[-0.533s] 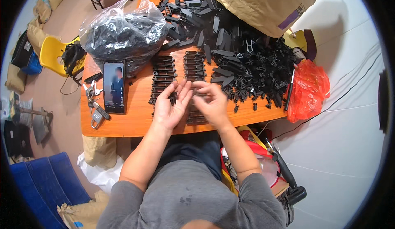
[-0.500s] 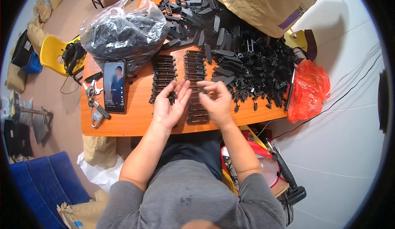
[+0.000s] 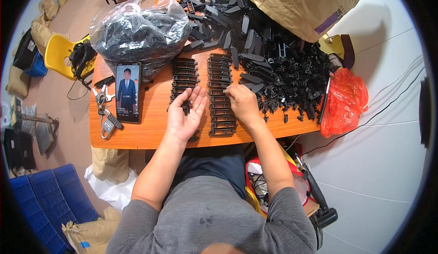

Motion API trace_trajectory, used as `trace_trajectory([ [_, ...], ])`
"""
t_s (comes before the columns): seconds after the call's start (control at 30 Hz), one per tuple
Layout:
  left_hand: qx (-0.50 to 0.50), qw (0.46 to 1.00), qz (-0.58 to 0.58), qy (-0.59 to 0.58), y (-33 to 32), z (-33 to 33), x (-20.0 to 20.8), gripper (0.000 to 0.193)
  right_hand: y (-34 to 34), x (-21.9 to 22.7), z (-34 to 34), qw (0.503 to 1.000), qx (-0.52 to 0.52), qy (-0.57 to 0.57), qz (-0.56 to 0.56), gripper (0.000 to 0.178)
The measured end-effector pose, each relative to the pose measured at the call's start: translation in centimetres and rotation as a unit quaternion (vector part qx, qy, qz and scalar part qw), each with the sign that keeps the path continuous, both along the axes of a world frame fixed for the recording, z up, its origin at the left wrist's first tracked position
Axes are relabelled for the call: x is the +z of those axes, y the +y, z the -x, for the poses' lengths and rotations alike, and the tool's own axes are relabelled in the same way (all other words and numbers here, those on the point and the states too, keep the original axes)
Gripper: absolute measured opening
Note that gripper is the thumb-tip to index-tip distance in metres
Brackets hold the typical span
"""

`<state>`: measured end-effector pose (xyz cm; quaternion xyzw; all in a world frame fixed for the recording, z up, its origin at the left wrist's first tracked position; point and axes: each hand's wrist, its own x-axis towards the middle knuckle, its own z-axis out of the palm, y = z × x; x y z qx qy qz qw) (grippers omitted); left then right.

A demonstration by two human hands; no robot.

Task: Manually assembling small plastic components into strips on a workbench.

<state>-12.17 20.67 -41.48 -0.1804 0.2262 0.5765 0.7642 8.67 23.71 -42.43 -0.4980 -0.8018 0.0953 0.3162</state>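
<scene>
My left hand point(image 3: 182, 121) is palm up with its fingers loosely curled, cradling a few small black plastic parts point(image 3: 186, 108). My right hand point(image 3: 245, 104) is closed in a pinch at the right edge of a long row of slim black plastic pieces point(image 3: 222, 112). What sits between its fingertips is mostly hidden, though a small dark part showed there a moment earlier. A second row of similar pieces point(image 3: 185, 73) runs alongside to the left, its near end partly covered by my left hand. Both rows lie on an orange wooden table point(image 3: 137, 137).
Loose black parts point(image 3: 283, 78) heap up at the right and back, beneath a brown paper sack point(image 3: 296, 7). A clear bag of black parts point(image 3: 141, 35), a phone point(image 3: 128, 92) and keys with a padlock point(image 3: 107, 126) are on the left. A red plastic bag point(image 3: 344, 101) hangs at the right edge.
My right hand has moved from above the right row, beside my left hand, to that row's right edge. My left hand stays nearly in place, its fingers a little more spread.
</scene>
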Motion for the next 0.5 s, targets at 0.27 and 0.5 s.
trace_trajectory([
  [0.27,-0.019,1.0,-0.019,-0.006,0.1,-0.5,0.5,0.012,-0.8,2.6,0.9,0.997,-0.011,-0.073,-0.026,0.013],
  [0.5,-0.055,0.993,-0.1,0.0,-0.6,-2.0,-0.4,0.022,-3.1,5.6,5.4,0.995,0.069,0.013,-0.071,0.02],
])
